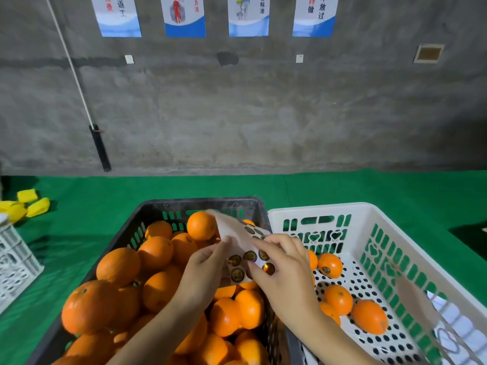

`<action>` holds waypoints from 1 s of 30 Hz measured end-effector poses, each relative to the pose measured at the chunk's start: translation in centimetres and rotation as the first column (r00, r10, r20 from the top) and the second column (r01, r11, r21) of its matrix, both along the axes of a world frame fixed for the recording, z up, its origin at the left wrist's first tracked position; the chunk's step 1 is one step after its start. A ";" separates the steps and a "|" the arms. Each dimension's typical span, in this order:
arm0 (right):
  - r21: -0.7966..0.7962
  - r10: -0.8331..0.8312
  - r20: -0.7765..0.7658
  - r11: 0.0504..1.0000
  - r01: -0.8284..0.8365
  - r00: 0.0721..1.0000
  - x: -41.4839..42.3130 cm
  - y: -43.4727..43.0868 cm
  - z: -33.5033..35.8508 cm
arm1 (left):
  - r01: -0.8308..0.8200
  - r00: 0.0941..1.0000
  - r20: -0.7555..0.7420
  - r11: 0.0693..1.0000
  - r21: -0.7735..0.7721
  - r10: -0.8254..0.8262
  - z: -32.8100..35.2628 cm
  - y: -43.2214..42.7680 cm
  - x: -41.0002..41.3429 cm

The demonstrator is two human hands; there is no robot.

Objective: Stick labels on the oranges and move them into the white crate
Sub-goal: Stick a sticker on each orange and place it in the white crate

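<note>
Green cloth (79,196) covers the table up to a rough grey concrete wall (263,114) hung with a row of posters (184,17). At far left a white cord (71,61) slants down the wall to a black handle (100,148). Below it, yellow pieces (26,206) lie on the cloth beside a white lattice box (13,262) that the frame edge cuts off. Bare cloth runs behind and to either side of the two middle crates.

The black crate (200,202), slotted plastic, is heaped with oranges (118,266) to near its rim. Its right wall touches the white crate (316,210).

Over that shared edge the left hand (205,270) pinches the left side of a pale sheet (237,233), thumb against curled fingers. Round dark glossy labels (249,256) sit in rows on the sheet. The right hand (284,270) grips the sheet's right side, fingers curled over the top, thumb just beside one label.

The white crate has heart cut-outs in its walls and a perforated floor. A few oranges lie loose there, most of the floor bare. One of them (330,265) shows a label.
</note>
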State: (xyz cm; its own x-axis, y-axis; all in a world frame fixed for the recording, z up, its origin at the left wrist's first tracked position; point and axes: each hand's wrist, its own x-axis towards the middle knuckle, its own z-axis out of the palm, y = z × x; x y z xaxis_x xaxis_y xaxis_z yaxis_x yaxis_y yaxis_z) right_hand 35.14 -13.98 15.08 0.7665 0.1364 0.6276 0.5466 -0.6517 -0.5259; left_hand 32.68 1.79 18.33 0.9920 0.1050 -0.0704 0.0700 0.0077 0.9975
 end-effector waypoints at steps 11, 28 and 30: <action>0.110 -0.010 0.165 0.994 -0.009 0.986 -0.3 0.5 -0.4 | -0.040 0.999 0.015 0.999 -0.003 0.040 0.5 -0.1 -0.1; 0.117 0.187 0.086 0.974 -0.196 0.979 -1.1 0.4 0.8 | -0.391 0.920 -0.033 0.907 -0.160 0.391 0.7 2.4 1.1; 0.164 0.309 -0.163 0.945 -0.284 0.937 -1.3 0.7 1.2 | -0.474 0.880 -0.081 0.858 -0.199 0.467 1.0 3.5 1.5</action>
